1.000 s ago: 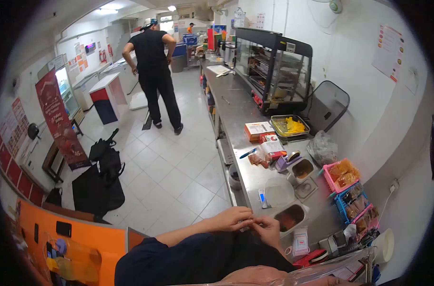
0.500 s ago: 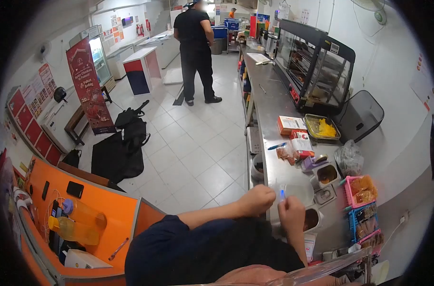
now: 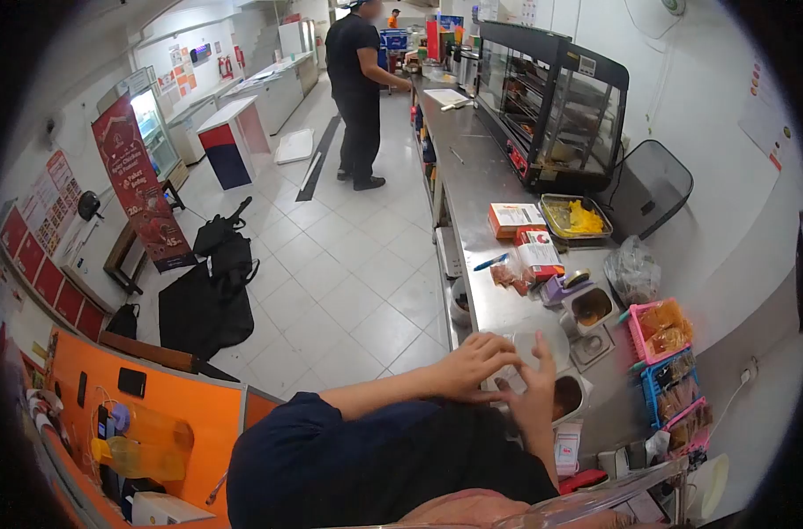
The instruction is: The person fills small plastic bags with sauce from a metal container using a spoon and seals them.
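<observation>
Beyond the fingers (image 3: 543,354), a tiled floor (image 3: 348,291), a steel counter (image 3: 472,189) and a glass cabinet (image 3: 551,110) were seen. Beside them, a metal container (image 3: 585,392) was partly covered by the right hand (image 3: 534,392), its fingers spread apart. Whether the left hand (image 3: 472,363) was closed could not be told.

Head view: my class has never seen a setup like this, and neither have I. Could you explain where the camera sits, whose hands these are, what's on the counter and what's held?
There is no machine: a person works with a bare left hand and right hand. One camera worn on that person's head takes every picture, looking forward and down. On the counter stand a glass-sided cabinet, a tray, a pink basket and other items; a blue pen lies there too. The hands are close together beside a metal container. I cannot tell whether they hold anything.
</observation>
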The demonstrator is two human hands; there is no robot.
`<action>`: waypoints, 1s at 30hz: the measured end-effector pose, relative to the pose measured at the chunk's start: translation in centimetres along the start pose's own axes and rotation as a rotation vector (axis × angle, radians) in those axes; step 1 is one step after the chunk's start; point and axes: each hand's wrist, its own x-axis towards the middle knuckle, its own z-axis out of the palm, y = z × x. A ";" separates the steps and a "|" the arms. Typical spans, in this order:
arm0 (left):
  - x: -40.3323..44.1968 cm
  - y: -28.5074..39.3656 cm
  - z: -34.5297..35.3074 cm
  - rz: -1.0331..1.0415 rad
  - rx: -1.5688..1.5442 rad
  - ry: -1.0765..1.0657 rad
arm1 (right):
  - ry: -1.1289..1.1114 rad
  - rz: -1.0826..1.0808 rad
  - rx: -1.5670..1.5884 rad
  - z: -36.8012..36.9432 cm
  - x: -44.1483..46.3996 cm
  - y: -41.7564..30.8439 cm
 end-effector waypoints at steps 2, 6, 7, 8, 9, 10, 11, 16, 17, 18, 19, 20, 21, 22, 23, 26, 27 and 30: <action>0.3 -0.1 -0.8 0.035 0.124 -0.053 | -0.019 0.022 0.021 0.0 0.0 -0.2; -0.7 -2.5 0.5 0.053 0.099 -0.146 | 0.015 -0.064 0.184 1.0 -0.9 1.3; -1.0 -3.1 0.7 0.004 -0.002 -0.102 | 0.050 -0.087 0.245 0.6 -1.1 2.0; -1.1 -3.3 0.7 -0.020 -0.068 -0.031 | 0.119 -0.089 0.252 -0.4 -1.4 2.7; -0.9 -3.3 0.3 -0.019 -0.142 0.034 | 0.190 -0.092 0.251 -1.6 -1.8 3.5; -1.6 -4.2 1.0 -0.109 -0.205 0.041 | 0.273 0.017 0.286 -2.7 -2.8 4.3; -2.1 -5.1 1.6 -0.206 -0.337 0.052 | 0.363 0.118 0.316 -3.8 -3.8 5.0; -2.4 -7.0 4.4 -0.329 -0.474 -0.037 | 0.109 0.411 -0.104 -5.2 -10.8 9.6; -2.6 -7.2 5.1 -0.335 -0.488 -0.078 | 0.064 0.413 -0.112 -4.5 -11.9 9.7; -2.6 -7.4 5.8 -0.345 -0.497 -0.118 | 0.015 0.414 -0.115 -3.6 -12.1 9.1; -2.4 -7.5 6.4 -0.338 -0.526 -0.169 | -0.036 0.411 -0.116 -2.5 -11.9 8.7; -2.3 -7.6 7.0 -0.334 -0.551 -0.218 | 0.005 0.375 -0.159 -1.4 -11.6 8.6; -2.2 -7.7 7.5 -0.329 -0.574 -0.266 | 0.044 0.336 -0.203 -0.2 -11.2 8.6; -2.0 -7.9 8.0 -0.293 -0.580 -0.319 | 0.083 0.297 -0.245 0.8 -11.1 8.8; -1.8 -8.1 8.3 -0.257 -0.585 -0.372 | 0.206 0.321 -0.153 1.3 -11.1 9.5; -1.3 -8.4 9.3 -0.168 -0.594 -0.475 | 0.541 0.459 0.072 1.7 -10.0 12.5; -1.2 -8.4 9.6 -0.142 -0.596 -0.501 | 0.547 0.419 0.025 1.1 -9.5 13.0; -1.0 -8.1 10.2 -0.139 -0.594 -0.526 | 0.544 0.369 0.005 -0.9 -7.4 13.0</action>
